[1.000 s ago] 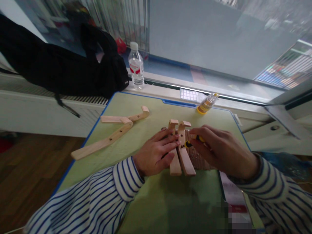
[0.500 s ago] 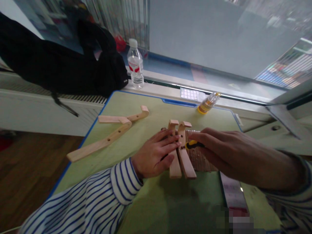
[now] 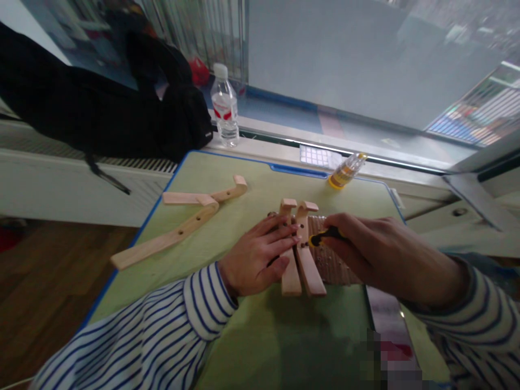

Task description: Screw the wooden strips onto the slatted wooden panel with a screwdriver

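My left hand lies with fingers stretched across a hooked wooden piece, its fingertips reaching a second hooked wooden piece beside it. Dark holes or screw heads dot both pieces, partly covered by my fingers. In my right hand is a small screwdriver with a yellow and black handle, gripped between thumb and fingers. It is at the right edge of the second piece, near a dark spot; its tip is not clearly visible. Beneath them, a brown ribbed block shows on the right.
Two more hooked wooden pieces, a near one and a far one, lie crossed on the green table. A yellow-capped bottle lies tilted at the back. On the sill are a water bottle and a black bag.
My right hand and forearm have shifted and turned slightly, and more of the screwdriver's black part shows. My left hand and the wooden pieces have stayed in place.
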